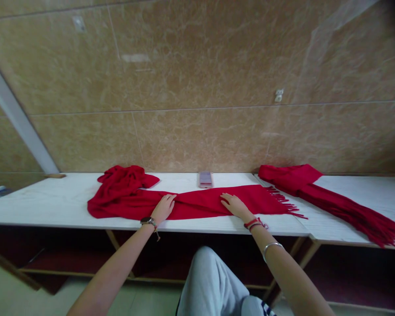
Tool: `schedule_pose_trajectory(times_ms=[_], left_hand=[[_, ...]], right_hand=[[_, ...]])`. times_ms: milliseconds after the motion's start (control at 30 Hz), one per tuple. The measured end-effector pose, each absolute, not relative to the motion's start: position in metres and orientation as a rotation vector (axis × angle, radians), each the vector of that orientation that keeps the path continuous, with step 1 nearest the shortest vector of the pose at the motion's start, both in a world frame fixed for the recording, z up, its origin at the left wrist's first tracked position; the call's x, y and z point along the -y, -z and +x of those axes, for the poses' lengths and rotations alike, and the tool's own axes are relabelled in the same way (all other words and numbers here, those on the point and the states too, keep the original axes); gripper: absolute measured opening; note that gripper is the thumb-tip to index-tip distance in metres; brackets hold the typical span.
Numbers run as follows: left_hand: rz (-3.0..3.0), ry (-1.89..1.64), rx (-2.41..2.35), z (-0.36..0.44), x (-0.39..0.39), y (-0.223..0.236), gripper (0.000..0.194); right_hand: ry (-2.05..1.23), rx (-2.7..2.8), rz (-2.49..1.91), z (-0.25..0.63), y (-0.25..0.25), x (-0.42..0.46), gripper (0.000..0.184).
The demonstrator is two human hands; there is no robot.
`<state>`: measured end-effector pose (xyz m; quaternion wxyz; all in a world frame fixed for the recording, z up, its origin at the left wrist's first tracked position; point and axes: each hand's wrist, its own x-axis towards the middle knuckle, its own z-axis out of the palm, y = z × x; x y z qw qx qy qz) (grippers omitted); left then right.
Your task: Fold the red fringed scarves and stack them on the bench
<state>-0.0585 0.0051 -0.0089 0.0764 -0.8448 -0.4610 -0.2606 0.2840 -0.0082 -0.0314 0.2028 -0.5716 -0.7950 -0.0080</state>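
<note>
A red scarf [213,202] lies lengthwise along the white tabletop, its fringed end to the right and its left part gathered in a loose heap. On its middle rests my left hand [164,207], fingers stretched out beside a crease in the cloth. Farther right, my right hand [236,205] lies flat on the same scarf with its fingers apart. The cloth between my hands is spread out, with shallow folds. A second red scarf [335,202] lies bent over on the right side, its fringe toward the front edge; neither hand touches it.
Behind the scarf, a phone [206,179] lies near the wall. The white tabletop [29,206] has open shelves [75,259] beneath it and a seam at the right. A tiled wall [191,83] rises along the back edge. My knee [206,272] is below the front edge.
</note>
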Motion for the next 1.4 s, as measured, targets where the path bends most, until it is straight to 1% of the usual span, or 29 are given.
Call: schedule_pose_trajectory(times_ms=[300,600,700,833,933,967,1067,1133,1267,1400], left_hand=[[-2.437,0.829,1.453,-0.057,-0.001,0.011,0.035],[-2.456,0.731,1.493,-0.054,0.002,0.008,0.034],[-2.359,0.716,1.536,-0.053,0.003,0.008,0.036],[-2.285,0.683,1.635,-0.052,0.000,0.010,0.043],[-2.352,0.662,1.633,-0.053,-0.003,0.010,0.040],[-2.355,0.666,1.628,-0.053,-0.004,0.010,0.037],[-2.354,0.690,1.619,-0.054,-0.003,0.008,0.030],[-2.347,0.733,1.604,-0.055,-0.002,0.008,0.031],[-2.343,0.824,1.509,-0.055,-0.002,0.010,0.041],[-2.368,0.785,1.514,-0.055,-0.002,0.010,0.034]], right_hand=[[0.052,2.176,-1.573,0.288,0.034,0.006,0.037],[0.069,2.114,-1.578,0.292,0.035,0.004,0.034],[0.085,2.122,-1.570,0.288,0.032,0.006,0.035],[0.098,2.209,-1.376,0.254,0.018,0.013,0.038],[0.001,2.326,-1.185,0.219,0.011,0.018,0.044],[-0.029,2.355,-1.169,0.209,0.011,0.020,0.043],[-0.045,2.358,-1.242,0.195,0.014,0.025,0.034],[-0.014,2.335,-1.284,0.195,0.017,0.026,0.031],[0.082,2.344,-1.250,0.200,0.016,0.025,0.028],[0.148,2.313,-1.202,0.200,0.014,0.026,0.025]])
